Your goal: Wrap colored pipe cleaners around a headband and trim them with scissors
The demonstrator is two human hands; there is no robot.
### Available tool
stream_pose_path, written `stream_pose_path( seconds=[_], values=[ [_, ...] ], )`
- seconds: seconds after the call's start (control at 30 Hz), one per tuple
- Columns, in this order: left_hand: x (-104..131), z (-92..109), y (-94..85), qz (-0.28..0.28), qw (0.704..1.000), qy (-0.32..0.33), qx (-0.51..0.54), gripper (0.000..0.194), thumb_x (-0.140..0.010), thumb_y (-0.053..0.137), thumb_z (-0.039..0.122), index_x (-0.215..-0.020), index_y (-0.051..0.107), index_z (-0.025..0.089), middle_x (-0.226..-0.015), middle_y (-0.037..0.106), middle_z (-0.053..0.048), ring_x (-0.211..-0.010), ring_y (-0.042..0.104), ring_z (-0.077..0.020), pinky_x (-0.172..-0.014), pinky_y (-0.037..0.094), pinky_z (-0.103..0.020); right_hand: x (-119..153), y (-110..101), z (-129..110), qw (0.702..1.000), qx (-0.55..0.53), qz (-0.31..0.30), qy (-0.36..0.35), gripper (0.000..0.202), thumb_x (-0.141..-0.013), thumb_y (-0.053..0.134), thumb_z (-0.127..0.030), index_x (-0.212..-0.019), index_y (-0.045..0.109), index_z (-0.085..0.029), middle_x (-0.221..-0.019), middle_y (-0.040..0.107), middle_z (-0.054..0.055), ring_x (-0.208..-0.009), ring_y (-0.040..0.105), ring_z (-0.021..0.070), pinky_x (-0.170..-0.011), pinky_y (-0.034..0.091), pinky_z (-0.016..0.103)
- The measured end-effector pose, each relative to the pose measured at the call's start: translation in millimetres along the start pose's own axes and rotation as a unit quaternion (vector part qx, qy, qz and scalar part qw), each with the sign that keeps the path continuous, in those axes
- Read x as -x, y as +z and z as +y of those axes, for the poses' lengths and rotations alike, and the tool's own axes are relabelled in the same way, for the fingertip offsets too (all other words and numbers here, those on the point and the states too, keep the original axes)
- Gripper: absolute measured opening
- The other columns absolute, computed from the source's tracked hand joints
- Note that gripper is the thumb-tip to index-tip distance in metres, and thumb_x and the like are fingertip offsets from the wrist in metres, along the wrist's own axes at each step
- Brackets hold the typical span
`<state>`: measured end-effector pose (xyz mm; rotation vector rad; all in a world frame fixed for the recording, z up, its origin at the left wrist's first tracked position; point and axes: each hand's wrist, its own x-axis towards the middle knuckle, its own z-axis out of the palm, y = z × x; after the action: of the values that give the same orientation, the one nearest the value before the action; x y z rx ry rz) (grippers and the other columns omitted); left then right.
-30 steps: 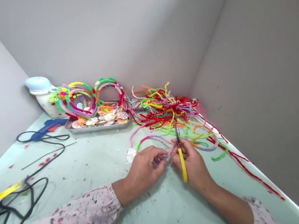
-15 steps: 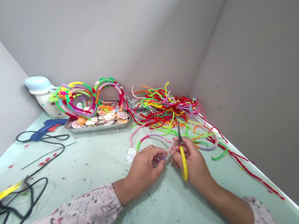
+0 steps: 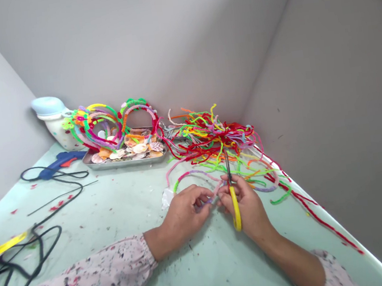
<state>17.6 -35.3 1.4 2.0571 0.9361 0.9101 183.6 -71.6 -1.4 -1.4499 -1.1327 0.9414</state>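
A curved band wrapped in green, red, purple and pink fuzzy stem (image 3: 193, 172) arches over my left hand (image 3: 188, 211), whose fingers are pinched on its pink and purple end. Close on the right, my right hand (image 3: 243, 204) is closed around yellow-handled scissors (image 3: 235, 207), blades pointing away from me. Its thumb and index finger touch the pink stem between the hands. A crumpled whitish piece (image 3: 167, 196) lies just beyond my left hand.
Bundled colourful fuzzy stems (image 3: 211, 133) lie at the back. Beside them, a metal tray (image 3: 126, 162) holds shells and wrapped headbands (image 3: 99, 127). To the left are a blue glue gun (image 3: 56, 165), black cable (image 3: 40, 242) and white bottle (image 3: 58, 127).
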Motion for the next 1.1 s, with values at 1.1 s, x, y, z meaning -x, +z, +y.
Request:
stream_pose_path(
  seconds=[1.1],
  values=[
    [0.1,3.1,-0.3,-0.012,0.999,0.012,-0.028,0.019,-0.077,0.060,0.013,-0.093,0.067,0.018,-0.079,0.065,-0.001,-0.071,0.059,-0.0118,-0.063,0.045,-0.021,-1.9,-0.4,2.0,0.999,0.028,0.006,-0.030,0.042,-0.073,0.062,-0.023,-0.114,0.054,-0.021,-0.079,0.059,-0.001,-0.063,0.056,0.0133,-0.061,0.048,0.026]
  ],
)
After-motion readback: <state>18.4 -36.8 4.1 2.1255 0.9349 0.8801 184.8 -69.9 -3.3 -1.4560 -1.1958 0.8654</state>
